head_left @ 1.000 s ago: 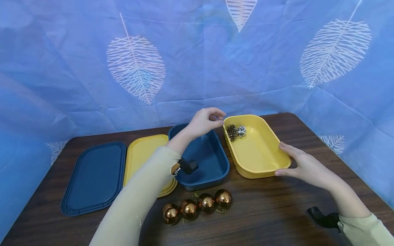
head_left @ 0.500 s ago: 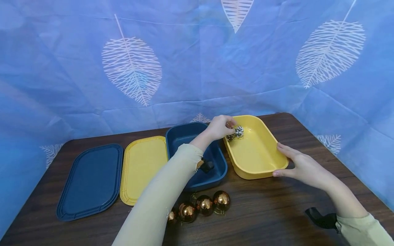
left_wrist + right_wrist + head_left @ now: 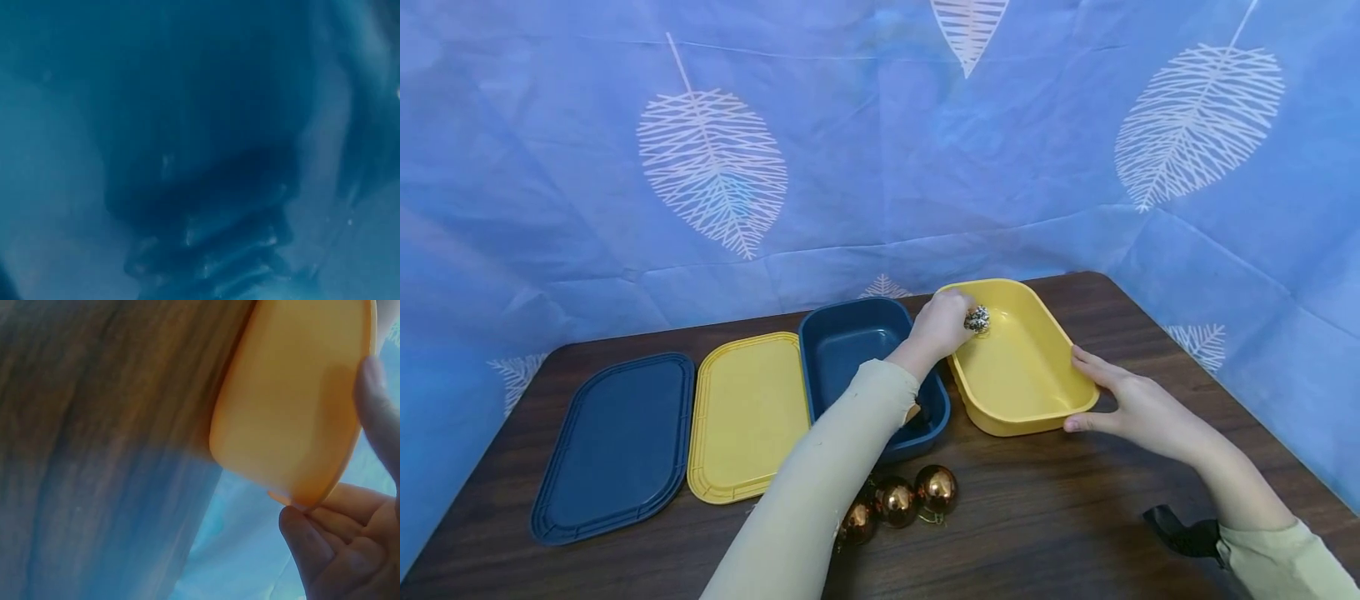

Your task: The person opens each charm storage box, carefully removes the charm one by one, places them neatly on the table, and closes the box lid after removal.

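A yellow container [image 3: 1022,367] stands at the right of the table. My left hand [image 3: 942,323] reaches over its left wall, fingers down at a white-tipped pinecone [image 3: 977,320]. A darker pinecone seen there earlier is hidden behind this hand, and whether the fingers grip anything is not visible. My right hand [image 3: 1138,408] holds the container's near right corner, thumb at the front and fingers along the right rim. The right wrist view shows the same hand [image 3: 350,544] at the edge of the yellow container [image 3: 294,394]. Only blurred blue fills the left wrist view.
A blue container [image 3: 850,333] stands under my left forearm. Further left lie a yellow lid [image 3: 748,408] and a blue lid [image 3: 617,442]. Shiny copper baubles [image 3: 897,502] sit in front, partly covered by the sleeve. A blue leaf-patterned cloth [image 3: 850,167] hangs behind the table.
My left hand has moved right and down from above the blue container to the pinecones, covering the darker one. My right hand keeps its hold on the yellow container. The view has shifted slightly.
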### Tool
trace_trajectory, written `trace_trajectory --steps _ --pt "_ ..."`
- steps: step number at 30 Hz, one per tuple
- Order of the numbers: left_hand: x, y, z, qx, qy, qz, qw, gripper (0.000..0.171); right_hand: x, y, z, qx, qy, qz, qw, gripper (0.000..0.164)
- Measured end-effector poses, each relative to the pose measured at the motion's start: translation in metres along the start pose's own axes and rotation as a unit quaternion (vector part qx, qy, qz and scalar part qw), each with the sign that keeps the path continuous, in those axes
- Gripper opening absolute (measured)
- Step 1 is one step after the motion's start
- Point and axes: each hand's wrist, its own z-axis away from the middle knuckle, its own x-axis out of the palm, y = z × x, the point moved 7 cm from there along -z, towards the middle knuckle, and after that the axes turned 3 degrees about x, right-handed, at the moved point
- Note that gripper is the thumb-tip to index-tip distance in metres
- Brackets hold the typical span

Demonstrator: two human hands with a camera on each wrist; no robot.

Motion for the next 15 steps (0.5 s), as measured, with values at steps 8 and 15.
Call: trace_trajectory --steps 8,15 --pt "0.0044 0.002 -0.0021 -0.006 -0.022 -0.062 0.9979 0.022 0.0008 0.0025 0.003 0.002 -0.006 -0.013 1.0 0.091" --pt "0.0069 0.0041 -0.0037 -0.01 -0.03 -0.107 0.9938 0.021 0.0045 0.0055 0.0027 0.01 -0.01 -0.016 1.0 0.093"
